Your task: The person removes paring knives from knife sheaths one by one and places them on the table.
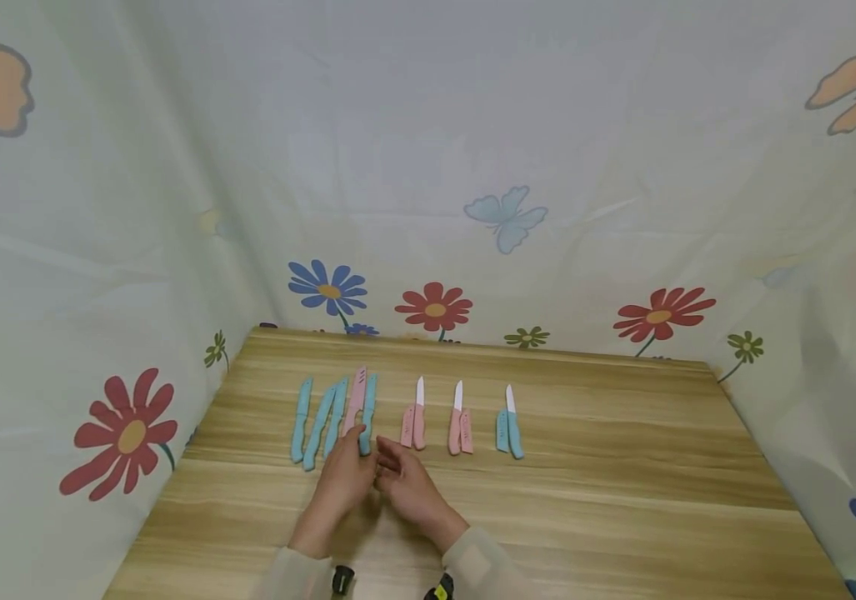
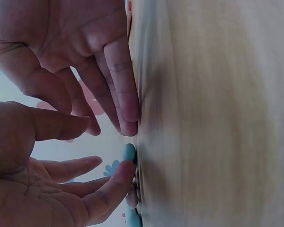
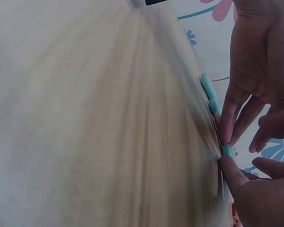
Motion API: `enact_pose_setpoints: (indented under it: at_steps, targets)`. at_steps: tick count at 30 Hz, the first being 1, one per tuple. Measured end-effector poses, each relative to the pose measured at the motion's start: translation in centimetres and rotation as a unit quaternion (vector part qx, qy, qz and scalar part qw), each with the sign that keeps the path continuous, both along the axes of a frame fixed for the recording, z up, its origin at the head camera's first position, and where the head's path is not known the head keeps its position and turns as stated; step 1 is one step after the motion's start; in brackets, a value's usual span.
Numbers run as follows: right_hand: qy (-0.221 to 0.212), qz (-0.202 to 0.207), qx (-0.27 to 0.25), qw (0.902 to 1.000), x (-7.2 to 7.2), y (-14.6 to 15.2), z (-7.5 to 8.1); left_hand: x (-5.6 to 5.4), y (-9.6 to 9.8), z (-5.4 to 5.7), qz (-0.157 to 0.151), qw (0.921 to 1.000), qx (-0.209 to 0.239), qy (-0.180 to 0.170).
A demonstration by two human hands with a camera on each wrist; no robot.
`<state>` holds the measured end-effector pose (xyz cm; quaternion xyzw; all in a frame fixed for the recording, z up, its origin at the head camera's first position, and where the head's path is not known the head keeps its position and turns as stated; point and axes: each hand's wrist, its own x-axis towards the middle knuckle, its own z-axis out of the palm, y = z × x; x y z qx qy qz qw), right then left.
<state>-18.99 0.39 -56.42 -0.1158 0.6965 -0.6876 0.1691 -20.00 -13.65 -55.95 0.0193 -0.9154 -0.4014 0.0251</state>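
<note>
1. Key relation: the blue knife (image 1: 370,402), R-most of the L-side cluster, is set btw. the L hand (image 1: 348,471) and the R hand (image 1: 411,490); its handle end is flanked from both sides.
2. Axis: the knife is laid flat, handle toward the person, far end pointed away & tipped slightly R. In the head view its lower handle is met from the near side by both hands.
3. Nearer hand: the L, by a little. Its fingertips are seen at the handle's L edge, prob. touching; the R ones are held just beside the R edge, contact there can't be told for sure.
4. Fingers, L: loosely extended, slightly apart, nothing pinched. Fingers, R: likewise relaxed & part-spread, tips low near the wood, nothing held.
5. Neighbours, L: the pink knife (image 1: 357,390) is placed right beside, its lower part hidden by the L hand; 3 other blue knives (image 1: 315,433) are lined up further L, roughly parallel.
6. Neighbours, R: 2 bare pink knives (image 1: 419,425) w/ pink sheaths (image 1: 407,427) alongside, then a bare blue knife (image 1: 513,433) w/ a blue sheath (image 1: 502,431); white blades pointed away.
7. Surface: wood-grain worktop (image 1: 623,433), flat, continued well past the R-most knife.
8. Room: worktop enclosed at back & sides by a pale sheet (image 1: 367,125), printed w/ flowers & butterflies.
</note>
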Motion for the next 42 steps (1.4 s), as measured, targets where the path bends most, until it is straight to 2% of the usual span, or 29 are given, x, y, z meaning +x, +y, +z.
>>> enact_pose_setpoints:
  at_steps: [11,15,21,30,37,42]
  targets:
    - [0.014,0.008,0.014,0.9998,-0.3,0.0,0.2,-0.5,0.3,0.4,0.02,0.9996,-0.018,0.008]
    - [0.014,-0.002,0.033,0.9993,-0.4,-0.1,0.2,-0.8,0.3,0.4,0.027,0.9993,-0.027,0.008]
    - [0.023,0.005,0.047,0.9986,-0.8,-0.1,0.5,-1.0,0.3,0.2,0.028,0.9993,-0.025,0.008]
    - [0.03,0.003,0.041,0.9987,-1.1,-0.2,-0.4,-1.3,0.4,-0.2,0.048,0.9988,-0.013,0.005]
    - [0.028,-0.005,0.03,0.9992,-1.1,-0.2,-0.8,-1.7,0.6,-0.2,0.074,0.9966,-0.016,0.032]
    - [0.033,-0.006,0.039,0.9987,-0.9,-0.1,-1.1,-2.0,0.4,-0.4,0.078,0.9966,-0.014,0.021]
